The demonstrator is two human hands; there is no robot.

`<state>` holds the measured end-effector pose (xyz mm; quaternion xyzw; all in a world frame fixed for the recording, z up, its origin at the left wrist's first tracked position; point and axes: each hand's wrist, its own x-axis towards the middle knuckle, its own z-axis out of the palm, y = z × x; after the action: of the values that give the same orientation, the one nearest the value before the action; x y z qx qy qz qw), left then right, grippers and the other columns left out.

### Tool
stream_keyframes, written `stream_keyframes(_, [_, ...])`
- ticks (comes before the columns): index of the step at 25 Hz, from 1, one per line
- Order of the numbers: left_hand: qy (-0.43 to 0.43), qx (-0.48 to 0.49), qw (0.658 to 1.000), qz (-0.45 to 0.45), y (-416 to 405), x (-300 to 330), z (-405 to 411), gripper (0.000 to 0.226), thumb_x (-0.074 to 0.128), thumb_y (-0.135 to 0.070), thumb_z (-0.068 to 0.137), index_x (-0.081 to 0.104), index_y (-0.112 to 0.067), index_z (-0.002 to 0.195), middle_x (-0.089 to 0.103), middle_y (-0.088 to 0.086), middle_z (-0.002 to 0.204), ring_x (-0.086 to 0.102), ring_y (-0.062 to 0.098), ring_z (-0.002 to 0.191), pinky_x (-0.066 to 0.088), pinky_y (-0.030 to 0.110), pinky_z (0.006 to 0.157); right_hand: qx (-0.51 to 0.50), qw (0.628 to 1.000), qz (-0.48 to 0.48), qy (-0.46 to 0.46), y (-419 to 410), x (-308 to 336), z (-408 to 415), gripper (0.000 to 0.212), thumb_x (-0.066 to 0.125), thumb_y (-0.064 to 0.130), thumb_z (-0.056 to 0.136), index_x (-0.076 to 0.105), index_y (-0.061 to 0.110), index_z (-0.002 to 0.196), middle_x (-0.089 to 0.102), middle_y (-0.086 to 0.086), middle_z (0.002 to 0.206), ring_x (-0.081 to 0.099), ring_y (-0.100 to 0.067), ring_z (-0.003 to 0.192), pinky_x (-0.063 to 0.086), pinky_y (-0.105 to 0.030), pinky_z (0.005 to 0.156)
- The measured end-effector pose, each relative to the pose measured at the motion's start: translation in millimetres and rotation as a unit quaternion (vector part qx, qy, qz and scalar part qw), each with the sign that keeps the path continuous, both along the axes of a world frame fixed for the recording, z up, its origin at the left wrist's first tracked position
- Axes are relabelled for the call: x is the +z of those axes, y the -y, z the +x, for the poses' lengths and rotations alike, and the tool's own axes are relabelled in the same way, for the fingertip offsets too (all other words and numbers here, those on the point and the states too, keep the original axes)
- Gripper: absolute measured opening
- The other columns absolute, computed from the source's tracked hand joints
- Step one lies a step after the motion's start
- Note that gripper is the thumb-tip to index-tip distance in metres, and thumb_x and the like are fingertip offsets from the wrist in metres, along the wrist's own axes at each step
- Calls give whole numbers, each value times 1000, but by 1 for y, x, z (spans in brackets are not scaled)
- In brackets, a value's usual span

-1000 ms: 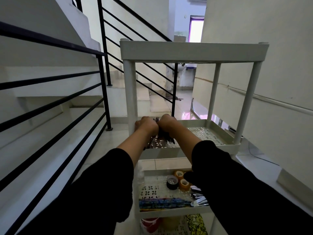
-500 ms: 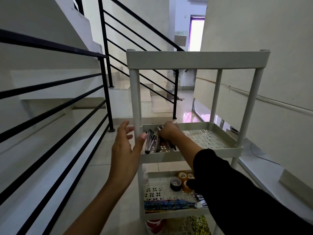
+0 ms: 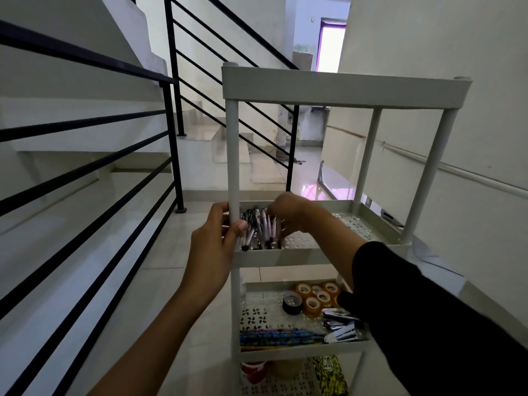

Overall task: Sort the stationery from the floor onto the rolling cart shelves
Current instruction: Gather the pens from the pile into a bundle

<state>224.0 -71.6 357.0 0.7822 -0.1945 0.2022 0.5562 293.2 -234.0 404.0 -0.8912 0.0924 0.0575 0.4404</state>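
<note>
— Where were the hands when you looked?

— Both at the second shelf of the tall white plastic rolling cart [image 3: 345,87]. The left hand [image 3: 213,247] had its fingers and thumb curled round the near-left white post [image 3: 233,161], just above the shelf rim. The right hand [image 3: 288,211] reached in from the other side, fingers bent down onto the bundle of black-and-clear pens [image 3: 260,230]; whether they pinched any one pen I could not tell, the knuckles hid the tips.

— And the pens themselves?

— Lying in a loose heap in the left end of that perforated white shelf [image 3: 363,224], tips toward the front lip, some touching it. The right part of the tray was bare patterned plastic.

— What lay lower down?

— On the third shelf, several amber rolls of clear tape [image 3: 312,304] clustered at the back beside one black tape roll [image 3: 292,302], a row of multicoloured pencils [image 3: 281,337] along the front edge, and shiny silver clips [image 3: 338,324] at the right. Below that, a yellow-and-black patterned box [image 3: 330,375].

— Any room around the cart?

— The black metal stair railing [image 3: 171,132] stood well apart on the left, with pale glossy floor tile [image 3: 171,270] between; the white wall [image 3: 471,138] ran close along the right.
</note>
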Motion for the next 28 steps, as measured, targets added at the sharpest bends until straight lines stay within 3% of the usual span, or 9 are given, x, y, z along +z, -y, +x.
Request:
stream_keyframes(2, [4, 0, 1000, 5, -2, 0, 1, 23, 56, -25, 93, 50, -23, 116, 60, -17, 97, 59, -4, 90, 48, 12, 72, 4, 1000, 1, -9, 7, 7, -13, 29, 50, 13, 95, 52, -4, 119, 56, -24, 116, 59, -36, 100, 54, -45, 83])
stream_keyframes(5, [6, 2, 1000, 12, -2, 0, 0, 25, 55, -26, 93, 51, -20, 117, 59, -17, 96, 59, -4, 89, 48, 12, 72, 23, 1000, -8, -9, 9, 10, -29, 51, 59, 36, 92, 44, 6, 131, 48, -18, 134, 51, -36, 116, 52, -40, 76])
stream_keyframes(8, [5, 3, 1000, 19, -3, 0, -1, 27, 55, -26, 93, 51, -19, 119, 59, -18, 95, 59, -5, 88, 48, 11, 71, 94, 992, -81, -8, -6, 4, -37, 69, 61, 54, 84, 42, 12, 135, 47, -17, 135, 51, -33, 116, 50, -40, 83])
stream_keyframes(11, [-1, 4, 1000, 21, -3, 1, -2, 26, 55, -24, 93, 50, -19, 118, 60, -17, 93, 60, -3, 86, 48, 11, 69, 117, 967, -212, 76, -17, -8, -38, 58, 65, 45, 85, 48, 12, 129, 55, -13, 126, 51, -24, 107, 44, -35, 90])
stream_keyframes(14, [-5, 3, 1000, 14, -2, 1, -4, 24, 55, -22, 94, 51, -18, 117, 61, -15, 92, 61, -2, 84, 49, 12, 67, 102, 954, -256, 116, -18, -16, -31, 63, 69, 43, 82, 46, 11, 131, 52, -12, 130, 47, -26, 117, 40, -33, 89])
stream_keyframes(17, [2, 7, 1000, 18, -1, 1, -3, 23, 55, -23, 94, 51, -19, 116, 60, -16, 93, 60, -2, 87, 49, 15, 72, 66, 974, -189, 104, -9, -19, -23, 60, 65, 45, 85, 47, 8, 129, 54, -14, 123, 53, -29, 112, 47, -38, 89])
stream_keyframes(22, [-8, 6, 1000, 8, -1, 1, -4, 23, 56, -23, 93, 50, -21, 116, 62, -7, 100, 60, 2, 89, 48, 16, 73, -8, 997, -61, 48, 9, -25, -8, 38, 52, 32, 96, 56, -1, 113, 55, -11, 83, 54, -16, 64, 51, -28, 62])
stream_keyframes(25, [-10, 0, 1000, 11, -2, 2, -5, 25, 56, -24, 93, 50, -21, 118, 63, -5, 103, 61, 5, 91, 49, 17, 75, 13, 998, -33, 54, -5, -27, -6, 29, 56, 24, 94, 57, 3, 115, 60, -9, 85, 60, -14, 67, 55, -24, 62])
stream_keyframes(28, [-11, -1, 1000, 10, -2, 3, -5, 28, 56, -23, 93, 50, -19, 119, 63, -5, 105, 62, 7, 93, 52, 22, 77, 41, 995, -42, 84, -19, -27, -7, 31, 62, 22, 91, 58, 8, 118, 59, -4, 81, 60, -11, 62, 51, -18, 50])
